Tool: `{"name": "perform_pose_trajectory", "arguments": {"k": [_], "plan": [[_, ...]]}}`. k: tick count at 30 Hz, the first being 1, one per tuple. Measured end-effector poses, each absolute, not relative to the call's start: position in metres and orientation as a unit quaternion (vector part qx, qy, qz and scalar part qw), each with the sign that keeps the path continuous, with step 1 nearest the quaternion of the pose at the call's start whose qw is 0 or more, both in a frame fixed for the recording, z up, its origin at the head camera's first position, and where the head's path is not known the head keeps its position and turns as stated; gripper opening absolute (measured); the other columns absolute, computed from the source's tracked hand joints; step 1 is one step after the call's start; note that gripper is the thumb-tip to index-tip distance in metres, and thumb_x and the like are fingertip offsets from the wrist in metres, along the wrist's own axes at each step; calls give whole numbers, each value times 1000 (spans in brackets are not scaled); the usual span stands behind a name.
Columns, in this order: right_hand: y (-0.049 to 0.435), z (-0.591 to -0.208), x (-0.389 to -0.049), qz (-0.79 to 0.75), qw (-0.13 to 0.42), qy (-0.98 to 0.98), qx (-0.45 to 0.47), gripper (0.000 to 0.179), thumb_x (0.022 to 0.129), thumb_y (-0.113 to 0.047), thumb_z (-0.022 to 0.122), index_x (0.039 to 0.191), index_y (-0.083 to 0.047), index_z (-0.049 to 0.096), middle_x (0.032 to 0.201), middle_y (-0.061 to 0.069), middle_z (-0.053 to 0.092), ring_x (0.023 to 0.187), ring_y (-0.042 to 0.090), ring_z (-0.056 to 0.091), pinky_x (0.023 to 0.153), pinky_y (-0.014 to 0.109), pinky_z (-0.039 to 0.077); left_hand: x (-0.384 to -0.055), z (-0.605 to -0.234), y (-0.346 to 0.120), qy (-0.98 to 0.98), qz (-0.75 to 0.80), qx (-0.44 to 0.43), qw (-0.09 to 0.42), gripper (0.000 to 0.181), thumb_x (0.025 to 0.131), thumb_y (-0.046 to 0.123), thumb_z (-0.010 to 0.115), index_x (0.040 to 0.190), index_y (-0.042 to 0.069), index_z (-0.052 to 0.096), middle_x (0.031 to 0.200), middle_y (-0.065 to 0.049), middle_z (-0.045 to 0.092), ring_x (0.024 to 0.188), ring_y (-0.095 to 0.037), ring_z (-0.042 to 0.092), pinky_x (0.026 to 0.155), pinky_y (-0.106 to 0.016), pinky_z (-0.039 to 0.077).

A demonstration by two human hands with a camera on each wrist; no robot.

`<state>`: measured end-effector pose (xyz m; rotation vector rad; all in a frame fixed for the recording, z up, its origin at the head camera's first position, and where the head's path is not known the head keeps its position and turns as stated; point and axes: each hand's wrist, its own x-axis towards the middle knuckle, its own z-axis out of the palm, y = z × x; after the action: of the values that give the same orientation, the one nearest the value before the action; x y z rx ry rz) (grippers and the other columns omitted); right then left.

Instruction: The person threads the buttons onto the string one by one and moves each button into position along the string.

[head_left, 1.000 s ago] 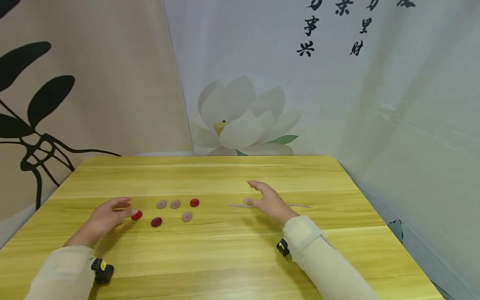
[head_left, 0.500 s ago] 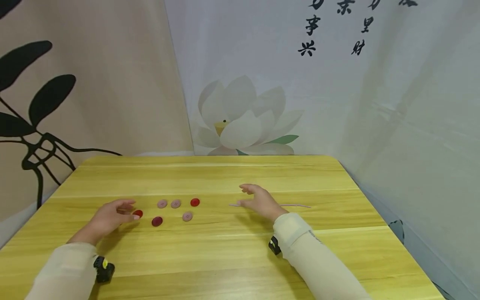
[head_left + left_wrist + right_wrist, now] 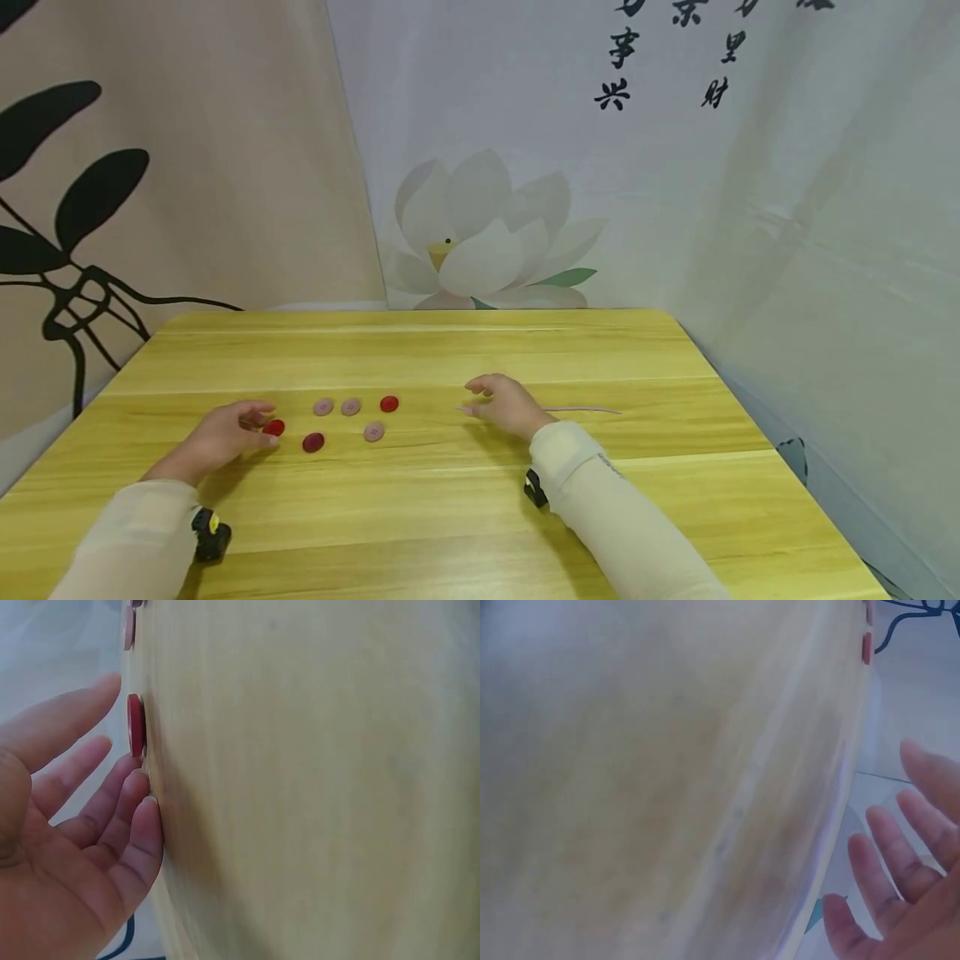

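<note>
My left hand (image 3: 219, 439) rests low over the table's left part, thumb and fingers spread on either side of a round red button (image 3: 274, 427). In the left wrist view that button (image 3: 136, 725) lies flat beyond the fingertips, and the thumb stands apart from it. Over a thin pale purple cord (image 3: 583, 409) hovers my right hand (image 3: 506, 406), hiding the cord's middle. Its fingers are loosely bent and separate in the right wrist view, with nothing between them; the cord (image 3: 821, 840) runs along the tabletop beside them.
Right of my left hand lie a dark red button (image 3: 313, 442), several pinkish ones such as the near pink button (image 3: 373, 432), and another red button (image 3: 389, 404). The wooden table (image 3: 450, 517) ends at a back edge before a curtain (image 3: 487, 100) printed with a lotus.
My right hand has moved left and slightly nearer along the cord. My left hand has shifted slightly right, its thumb now in front of the red button. Buttons and cord look unmoved.
</note>
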<state>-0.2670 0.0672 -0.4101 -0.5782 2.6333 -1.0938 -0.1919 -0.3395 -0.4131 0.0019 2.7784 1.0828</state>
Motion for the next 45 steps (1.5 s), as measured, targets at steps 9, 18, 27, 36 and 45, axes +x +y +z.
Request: {"name": "perform_pose_trajectory", "arguments": {"k": [9,18,27,36,45], "plan": [[57,-413,-272,-332,124,913,-204,33,91,-20,69,121,-6,64,118,8,62,109,25,56,91,39,48,-194,-416,-337,933,350,5,79,61,85,14,74,129,-17,45,117,-33,52,103,-41,52,78,-41,49],[52,-412,-274,-310,146,922,-179,26,91,-20,69,114,-7,66,114,8,65,108,25,59,94,39,48,-193,-417,-333,936,343,8,78,57,84,9,74,126,-18,47,119,-36,51,108,-48,50,89,-54,45],[48,-406,-274,-253,144,940,-179,20,90,-20,70,106,-8,69,109,5,67,105,23,61,92,38,48,-194,-416,-333,942,325,8,83,54,84,13,75,123,-16,51,117,-34,54,109,-49,50,90,-55,44],[44,-403,-274,-233,148,945,-175,8,91,-20,68,96,-13,69,102,1,68,97,20,61,89,39,48,-197,-413,-334,942,323,4,89,51,85,12,74,121,-17,52,113,-31,57,104,-43,55,88,-53,46],[43,-405,-274,-230,138,947,-178,7,91,-20,69,86,-15,68,88,-4,66,83,15,57,83,37,48,-198,-413,-332,946,313,21,76,45,84,10,74,115,-16,55,103,-24,62,94,-35,58,81,-48,49]]}}
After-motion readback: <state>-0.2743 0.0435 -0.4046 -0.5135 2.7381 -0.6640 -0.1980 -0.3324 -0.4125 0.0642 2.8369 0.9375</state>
